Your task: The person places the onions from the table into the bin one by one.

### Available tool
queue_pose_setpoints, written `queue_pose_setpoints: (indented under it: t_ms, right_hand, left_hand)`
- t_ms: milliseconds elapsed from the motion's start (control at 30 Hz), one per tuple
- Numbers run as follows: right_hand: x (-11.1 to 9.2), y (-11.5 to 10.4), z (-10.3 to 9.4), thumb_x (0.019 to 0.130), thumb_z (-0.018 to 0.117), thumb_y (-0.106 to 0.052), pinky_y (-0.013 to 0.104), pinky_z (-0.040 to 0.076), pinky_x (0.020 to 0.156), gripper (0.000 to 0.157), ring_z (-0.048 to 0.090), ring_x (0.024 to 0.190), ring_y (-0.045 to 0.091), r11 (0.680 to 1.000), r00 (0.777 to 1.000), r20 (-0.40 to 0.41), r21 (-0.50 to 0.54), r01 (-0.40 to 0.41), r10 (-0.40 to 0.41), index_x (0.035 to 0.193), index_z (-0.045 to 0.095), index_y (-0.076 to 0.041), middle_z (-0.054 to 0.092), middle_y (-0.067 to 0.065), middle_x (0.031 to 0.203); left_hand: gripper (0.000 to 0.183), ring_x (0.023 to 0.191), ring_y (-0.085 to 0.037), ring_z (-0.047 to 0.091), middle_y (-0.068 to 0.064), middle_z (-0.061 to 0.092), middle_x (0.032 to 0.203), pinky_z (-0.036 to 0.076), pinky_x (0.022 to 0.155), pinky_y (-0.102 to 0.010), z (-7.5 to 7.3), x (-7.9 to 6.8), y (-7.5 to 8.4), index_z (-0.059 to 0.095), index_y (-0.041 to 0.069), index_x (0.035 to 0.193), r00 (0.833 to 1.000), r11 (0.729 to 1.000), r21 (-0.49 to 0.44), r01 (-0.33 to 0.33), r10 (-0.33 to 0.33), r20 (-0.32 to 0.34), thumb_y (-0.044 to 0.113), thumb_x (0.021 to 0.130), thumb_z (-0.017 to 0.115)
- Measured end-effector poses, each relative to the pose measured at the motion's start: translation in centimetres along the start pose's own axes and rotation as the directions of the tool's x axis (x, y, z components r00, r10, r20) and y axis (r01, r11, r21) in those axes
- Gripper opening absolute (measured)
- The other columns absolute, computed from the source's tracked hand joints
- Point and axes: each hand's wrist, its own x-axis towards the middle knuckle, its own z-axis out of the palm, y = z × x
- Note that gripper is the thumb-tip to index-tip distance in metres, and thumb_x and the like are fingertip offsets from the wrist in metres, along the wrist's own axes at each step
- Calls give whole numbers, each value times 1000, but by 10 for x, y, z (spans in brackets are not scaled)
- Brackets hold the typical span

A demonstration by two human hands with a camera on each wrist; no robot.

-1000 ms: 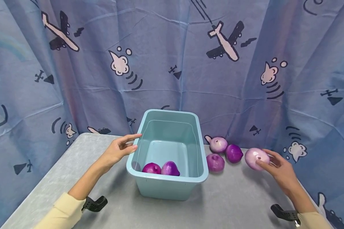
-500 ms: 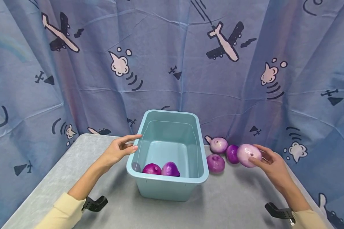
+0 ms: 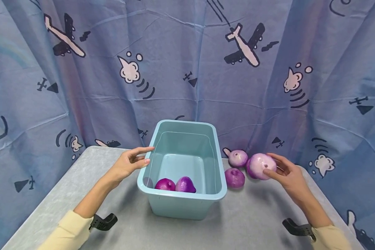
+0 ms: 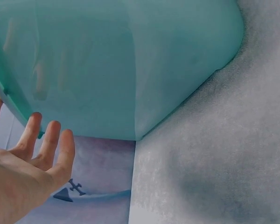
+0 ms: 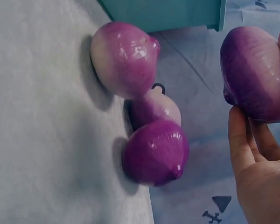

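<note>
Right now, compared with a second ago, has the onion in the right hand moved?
Yes: in the head view, the held onion has shifted left, toward the blue bin, which has stayed put.

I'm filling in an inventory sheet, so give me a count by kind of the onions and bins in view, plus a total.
Onions: 6 (2 in the bin, 3 on the table, 1 held)
Bin: 1
Total: 7

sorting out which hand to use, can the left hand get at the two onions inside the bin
Probably yes: the left hand is at the left rim of the bin, whose top is open, and nothing covers the two onions at its near end.
</note>
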Motion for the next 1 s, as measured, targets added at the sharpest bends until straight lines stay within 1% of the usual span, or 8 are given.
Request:
queue_pose_setpoints:
  t_ms: [167,367,600,767,833,1000]
  right_hand:
    - [3,-5,7,94,73,-3,18,50,86,56,59,112,4,1000,1000,5,21,12,-12,145,52,-4,57,-7,131]
    - [9,-16,15,93,73,-1,18,50,87,56,60,112,7,997,1000,9,67,27,-27,145,53,-5,58,-6,131]
    - [19,-30,24,94,72,-1,19,49,89,54,60,113,10,993,997,22,91,71,-74,145,55,-6,60,-3,131]
    - [26,-39,29,93,71,3,21,50,90,53,61,113,12,983,995,32,162,92,-99,144,55,-4,61,1,131]
    - [28,-43,32,94,72,2,21,50,90,54,61,114,12,983,995,40,160,85,-92,144,55,-5,60,1,133]
    - [33,-54,39,95,73,-6,20,49,91,54,58,117,13,992,996,46,106,74,-79,146,54,-10,56,4,137]
  left_hand:
    - [51,122,-24,60,-8,59,141,46,100,-39,0,-1,0,59,12,144,1000,1000,-8,-1,1,-2,21,96,73]
    - [51,124,-25,59,-8,58,142,45,102,-43,0,-2,1,59,13,144,1000,1000,-14,4,-4,-3,21,96,73]
    - [51,123,-25,59,-9,59,141,46,101,-43,1,-2,1,59,13,144,1000,1000,-9,-1,1,-2,21,96,73]
    - [50,122,-25,60,-9,60,139,45,102,-46,1,-1,1,60,12,143,1000,1000,-8,-7,7,-3,22,96,73]
    - [50,122,-26,60,-9,59,140,44,102,-47,1,-1,1,60,12,143,1000,1000,-8,-6,6,-2,22,96,73]
    - [50,122,-26,60,-10,57,142,44,102,-48,1,0,0,59,12,144,1000,1000,-13,-10,10,-3,22,96,73]
